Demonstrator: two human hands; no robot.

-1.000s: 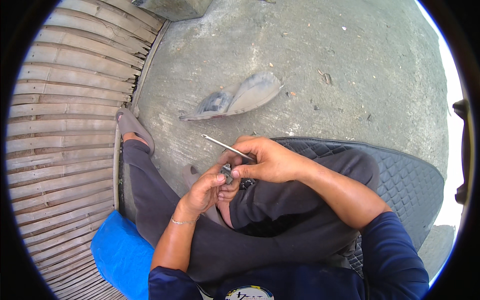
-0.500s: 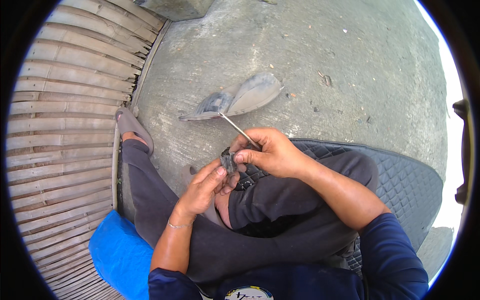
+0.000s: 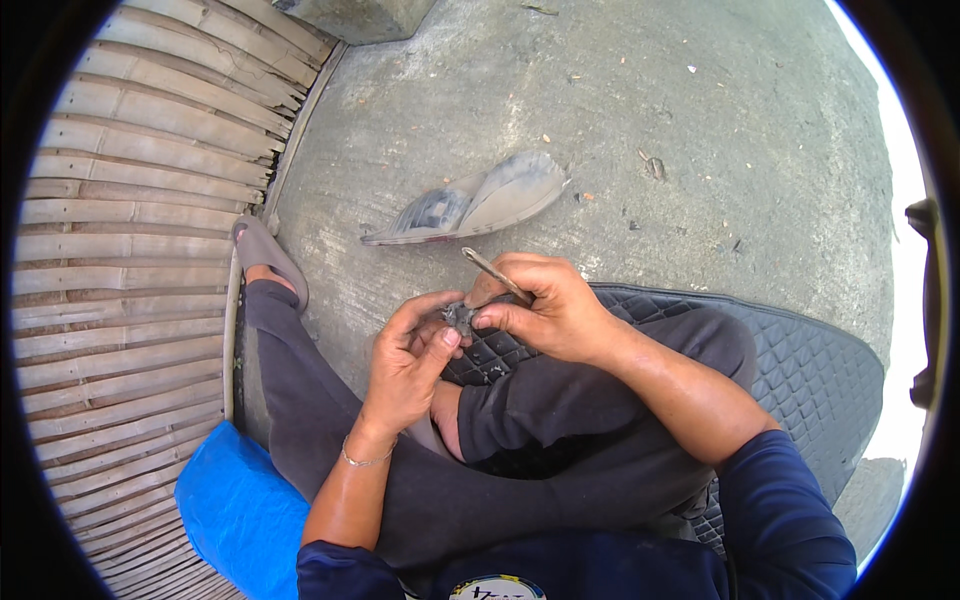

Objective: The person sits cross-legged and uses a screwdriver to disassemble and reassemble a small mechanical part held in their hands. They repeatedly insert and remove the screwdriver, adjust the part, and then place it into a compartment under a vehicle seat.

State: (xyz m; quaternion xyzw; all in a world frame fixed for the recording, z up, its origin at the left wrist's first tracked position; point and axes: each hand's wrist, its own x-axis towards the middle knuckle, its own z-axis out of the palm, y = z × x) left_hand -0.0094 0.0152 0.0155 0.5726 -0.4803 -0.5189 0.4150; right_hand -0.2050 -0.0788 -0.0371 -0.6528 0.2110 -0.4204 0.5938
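My left hand point(image 3: 408, 360) pinches a small dark grey lump point(image 3: 459, 317) between thumb and fingers, above my crossed knee. My right hand point(image 3: 548, 305) grips a thin metal rod-like tool point(image 3: 487, 268), whose free end sticks up and to the left past the fingers. Its lower end meets the small lump, and both hands touch there. What the lump is I cannot tell. A thin bracelet circles my left wrist.
I sit cross-legged in dark trousers on a black quilted mat point(image 3: 810, 370) over a grey concrete floor point(image 3: 700, 130). A worn sandal point(image 3: 470, 205) lies ahead. Bamboo slats point(image 3: 120, 250) run along the left, with a blue sheet point(image 3: 235, 510) at my lower left.
The tool's free end swung from pointing left to pointing up and left, then shortened in view as my right hand slid closer over the lump. Both hands shifted slightly.
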